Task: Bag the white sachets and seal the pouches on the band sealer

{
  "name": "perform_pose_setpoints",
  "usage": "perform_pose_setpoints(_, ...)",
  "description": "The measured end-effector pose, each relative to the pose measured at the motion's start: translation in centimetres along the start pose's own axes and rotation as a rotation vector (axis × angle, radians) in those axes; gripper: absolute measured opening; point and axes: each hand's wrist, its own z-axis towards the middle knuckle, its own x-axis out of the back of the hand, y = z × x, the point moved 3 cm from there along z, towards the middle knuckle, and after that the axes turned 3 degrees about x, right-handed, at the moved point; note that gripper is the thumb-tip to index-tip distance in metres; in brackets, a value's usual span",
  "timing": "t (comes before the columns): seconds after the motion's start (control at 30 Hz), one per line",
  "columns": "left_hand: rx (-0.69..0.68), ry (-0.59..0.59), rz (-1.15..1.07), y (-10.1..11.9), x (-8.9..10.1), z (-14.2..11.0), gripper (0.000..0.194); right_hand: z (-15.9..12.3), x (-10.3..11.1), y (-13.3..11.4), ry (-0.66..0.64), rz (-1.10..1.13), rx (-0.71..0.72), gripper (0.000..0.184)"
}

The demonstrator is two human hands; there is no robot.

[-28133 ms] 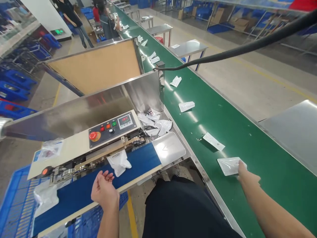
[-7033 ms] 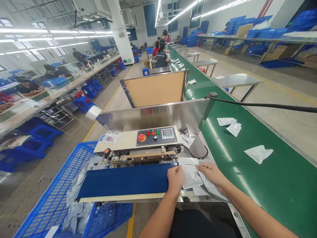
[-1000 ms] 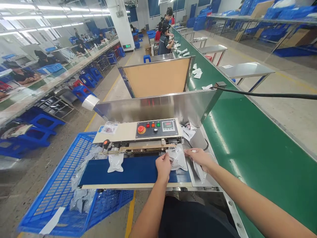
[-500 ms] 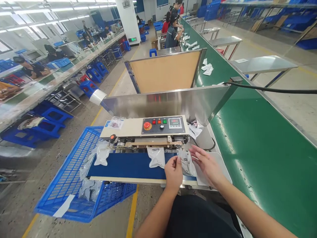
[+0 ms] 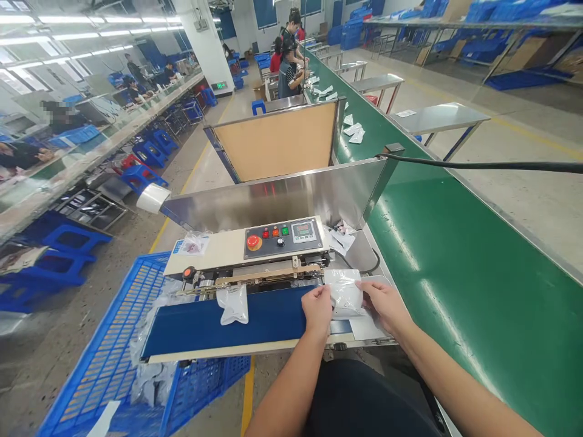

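Note:
A white plastic pouch (image 5: 345,292) is held up between my two hands at the right end of a band sealing machine (image 5: 218,252). My left hand (image 5: 317,312) is closed on the pouch's left edge, thumb against finger. With thumb and fingers, my right hand (image 5: 386,304) grips its right edge. The pouch's top edge is level with the sealer's right-hand inlet. Farther left, another white pouch (image 5: 234,304) hangs by its top edge from the sealing band, its body over the blue belt (image 5: 191,325).
Below the belt's left end stands a blue basket (image 5: 91,346) with several pouches. A long green conveyor (image 5: 455,261) runs along my right, more pouches lying on its far part. A metal panel (image 5: 273,194) rises behind the sealer. Co-workers sit farther back.
The held pouch has turned its plain side to me, and my right hand has closed on it. The pouch in the sealer has travelled left; the leftmost one has left the belt.

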Motion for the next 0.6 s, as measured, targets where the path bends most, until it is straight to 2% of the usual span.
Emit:
perform_pose_setpoints(0.07, 0.044, 0.036, -0.073, -0.2, 0.3, 0.8, 0.052, 0.9, -1.3, 0.0, -0.018, -0.018, -0.019, 0.041)
perform_pose_setpoints(0.17, 0.035, 0.103, -0.143, 0.5, 1.8, 1.7, 0.056, 1.8, -4.5, -0.3, -0.079, -0.073, -0.011, 0.04)
perform_pose_setpoints(0.27, -0.023, 0.144, -0.144, 1.7, 4.5, 2.4, 0.059, 1.9, -7.5, -0.7, -0.19, -0.121, 0.009, 0.037)
perform_pose_setpoints(0.33, -0.065, 0.15, -0.096, 2.5, 6.7, 2.4, 0.059, 1.2, -8.0, -0.7, -0.234, -0.183, 0.031, 0.036)
perform_pose_setpoints(0.43, -0.193, 0.185, 0.065, 3.8, 10.5, 1.2, 0.055, -1.2, -5.7, 0.6, -0.213, -0.26, 0.045, 0.038)
perform_pose_setpoints(0.5, -0.387, 0.269, 0.253, 4.9, 12.5, -0.1, 0.057, -3.7, -2.9, 2.3, -0.153, -0.262, 0.032, 0.037)
perform_pose_setpoints(0.57, -0.593, 0.29, 0.331, 5.6, 13.3, -1.1, 0.059, -6.8, 0.3, 4.5, -0.058, -0.244, -0.002, 0.035)
perform_pose_setpoints(0.6, -0.625, 0.213, 0.354, 5.6, 12.9, -1.3, 0.058, -8.4, 1.9, 5.7, 0.004, -0.231, -0.016, 0.033)
